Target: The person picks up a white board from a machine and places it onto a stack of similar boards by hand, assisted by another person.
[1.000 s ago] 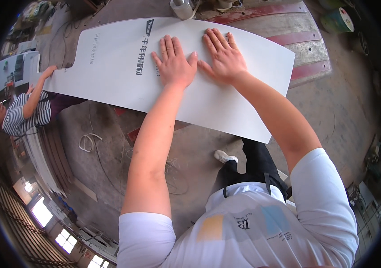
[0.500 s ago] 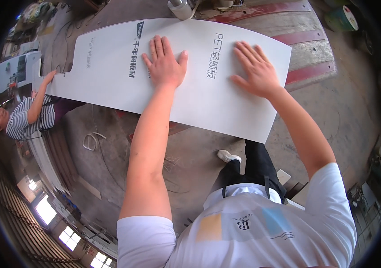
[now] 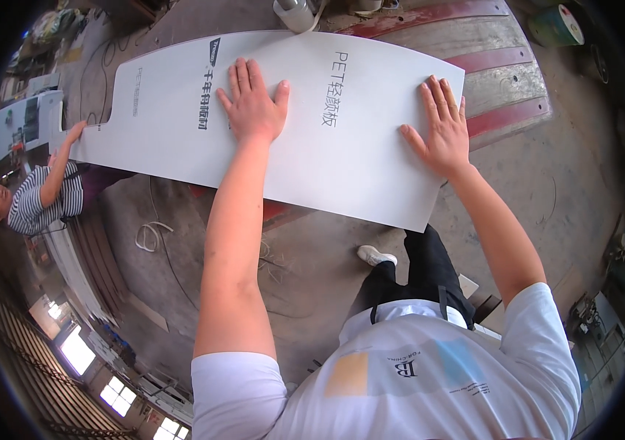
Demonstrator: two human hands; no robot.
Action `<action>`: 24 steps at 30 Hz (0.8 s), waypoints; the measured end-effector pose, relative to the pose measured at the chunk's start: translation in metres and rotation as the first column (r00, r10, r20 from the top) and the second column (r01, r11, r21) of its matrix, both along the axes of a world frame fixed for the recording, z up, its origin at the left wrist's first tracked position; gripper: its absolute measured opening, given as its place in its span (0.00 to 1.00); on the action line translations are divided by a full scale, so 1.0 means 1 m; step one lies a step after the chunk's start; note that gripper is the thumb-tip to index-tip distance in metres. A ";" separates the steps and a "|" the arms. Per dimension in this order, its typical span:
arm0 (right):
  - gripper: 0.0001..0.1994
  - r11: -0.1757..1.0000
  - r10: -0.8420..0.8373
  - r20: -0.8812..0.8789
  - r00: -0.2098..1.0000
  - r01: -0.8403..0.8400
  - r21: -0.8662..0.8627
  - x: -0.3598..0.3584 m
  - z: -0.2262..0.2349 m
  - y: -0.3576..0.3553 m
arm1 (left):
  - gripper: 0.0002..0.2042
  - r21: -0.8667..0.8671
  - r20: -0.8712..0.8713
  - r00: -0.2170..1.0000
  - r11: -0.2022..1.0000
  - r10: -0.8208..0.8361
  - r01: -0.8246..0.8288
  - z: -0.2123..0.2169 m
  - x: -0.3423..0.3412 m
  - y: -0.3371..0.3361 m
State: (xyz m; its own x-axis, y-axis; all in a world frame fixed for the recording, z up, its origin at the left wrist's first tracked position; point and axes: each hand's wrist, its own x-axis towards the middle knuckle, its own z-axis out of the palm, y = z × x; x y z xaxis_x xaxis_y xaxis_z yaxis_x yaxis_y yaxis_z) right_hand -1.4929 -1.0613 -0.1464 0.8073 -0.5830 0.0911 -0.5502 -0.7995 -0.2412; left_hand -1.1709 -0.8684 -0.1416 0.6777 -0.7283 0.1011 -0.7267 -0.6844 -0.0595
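A long white panel with dark printing lies across the machine table in front of me. My left hand rests flat on its middle, fingers spread. Close to the panel's right end, my right hand also lies flat with the fingers stretched, its outer side by the edge. Neither hand grips anything. At the far left end, a co-worker's hand touches the panel beside a notch cut in its edge.
Red and grey strips mark the machine table beyond the panel. A grey cylindrical machine part stands at the panel's far edge. The co-worker wears a striped shirt. A white cord coil lies on the floor. A green drum stands far right.
The panel has slid a little to the left, and my left hand has moved left with it. My right hand has shifted right, closer to the panel's end.
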 end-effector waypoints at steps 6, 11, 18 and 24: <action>0.44 1.000 0.001 -0.003 1.000 -0.001 0.005 0.007 0.003 0.000 | 0.42 0.005 0.006 1.000 1.000 -0.007 0.007 -0.009 0.010 0.002; 0.44 1.000 -0.015 -0.022 1.000 0.015 -0.001 0.010 -0.004 -0.002 | 0.42 0.015 -0.005 1.000 1.000 -0.002 0.002 -0.014 0.015 -0.001; 0.43 1.000 -0.007 0.029 1.000 0.007 0.008 0.012 -0.016 -0.005 | 0.41 0.015 0.005 1.000 1.000 -0.006 0.006 -0.027 0.025 -0.003; 0.43 1.000 0.000 0.044 0.999 0.000 0.010 0.016 -0.017 -0.002 | 0.42 0.028 -0.003 0.997 0.997 0.072 -0.072 -0.031 0.019 -0.013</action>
State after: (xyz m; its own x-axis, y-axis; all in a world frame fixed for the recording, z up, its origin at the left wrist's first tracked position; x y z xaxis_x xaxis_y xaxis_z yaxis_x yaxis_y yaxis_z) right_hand -1.4771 -1.0635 -0.1639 0.8026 -0.5841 0.1209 -0.5388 -0.7969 -0.2733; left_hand -1.1515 -0.8814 -0.1725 0.7289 -0.6802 0.0782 -0.6758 -0.7331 -0.0766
